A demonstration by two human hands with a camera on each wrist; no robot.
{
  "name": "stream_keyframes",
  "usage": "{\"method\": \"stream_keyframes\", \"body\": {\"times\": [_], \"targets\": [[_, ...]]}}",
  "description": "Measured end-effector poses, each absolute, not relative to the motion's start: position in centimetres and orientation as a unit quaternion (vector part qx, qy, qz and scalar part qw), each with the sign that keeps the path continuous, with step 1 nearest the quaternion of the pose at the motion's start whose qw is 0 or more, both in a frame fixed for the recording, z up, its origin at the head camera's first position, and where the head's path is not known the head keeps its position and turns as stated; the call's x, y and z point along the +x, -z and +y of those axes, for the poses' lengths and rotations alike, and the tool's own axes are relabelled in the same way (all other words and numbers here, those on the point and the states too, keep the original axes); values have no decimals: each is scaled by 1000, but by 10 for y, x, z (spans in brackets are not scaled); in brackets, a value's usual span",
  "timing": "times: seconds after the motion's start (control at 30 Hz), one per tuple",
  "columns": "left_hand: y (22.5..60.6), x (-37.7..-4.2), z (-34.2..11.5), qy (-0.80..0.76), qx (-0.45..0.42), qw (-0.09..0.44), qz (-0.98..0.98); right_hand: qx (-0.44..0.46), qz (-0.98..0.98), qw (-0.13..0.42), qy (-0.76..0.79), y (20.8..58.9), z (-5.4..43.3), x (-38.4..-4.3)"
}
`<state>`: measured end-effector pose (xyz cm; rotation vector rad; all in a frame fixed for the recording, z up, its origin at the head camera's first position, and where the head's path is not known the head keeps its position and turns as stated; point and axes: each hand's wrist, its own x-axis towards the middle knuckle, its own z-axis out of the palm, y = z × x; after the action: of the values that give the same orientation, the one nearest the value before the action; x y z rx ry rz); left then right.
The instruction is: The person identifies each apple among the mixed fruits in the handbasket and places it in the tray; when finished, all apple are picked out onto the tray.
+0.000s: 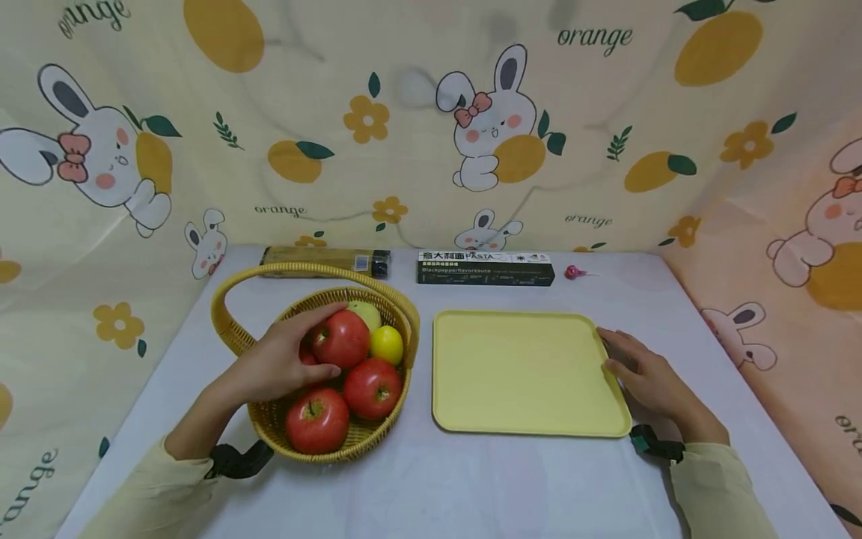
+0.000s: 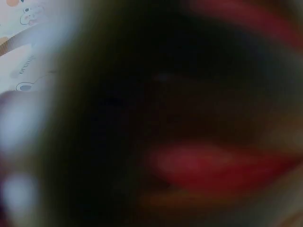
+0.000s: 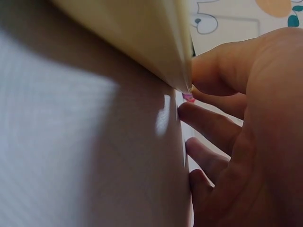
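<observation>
Red apple (image 1: 340, 338), top of the wicker basket (image 1: 269, 419) at left centre: your left hand (image 1: 283, 363) has fingers curled round it, not lifted yet. Right hand (image 1: 646, 378) rests flat-fingered against the yellow tray (image 1: 518, 370) edge, holding nothing. Tray bare; all fruit left in the basket.

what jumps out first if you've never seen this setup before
The eye goes first to the wicker basket at front left, heaped with red apples, a lemon and a green fruit, with the left hand curled round the top apple. Next to it lies a bare yellow tray, its right edge touched by the right hand. Loud rabbit-and-orange cloth walls in the table.
</observation>
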<state>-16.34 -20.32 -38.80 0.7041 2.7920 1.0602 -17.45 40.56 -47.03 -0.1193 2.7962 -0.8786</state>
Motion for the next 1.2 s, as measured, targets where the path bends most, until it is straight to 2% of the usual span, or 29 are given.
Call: {"method": "stream_keyframes", "body": {"times": [0.3,0.57,0.67,0.9,1.07,1.2], "targets": [[387,-136,-199,-447,195,-4,873,-36,949,108,295,476,402,-172],[361,-112,-186,-567,266,51,778,-32,950,114,290,472,402,-172],[350,-111,-170,-564,290,57,771,-30,948,117,293,471,401,-173],[330,-114,-114,-544,322,34,774,-37,950,111,291,472,401,-174],[318,-113,-69,-566,348,52,746,-37,950,109,289,472,402,-172],[311,-111,-38,-576,397,45,713,-40,952,105,286,473,402,-172]]}}
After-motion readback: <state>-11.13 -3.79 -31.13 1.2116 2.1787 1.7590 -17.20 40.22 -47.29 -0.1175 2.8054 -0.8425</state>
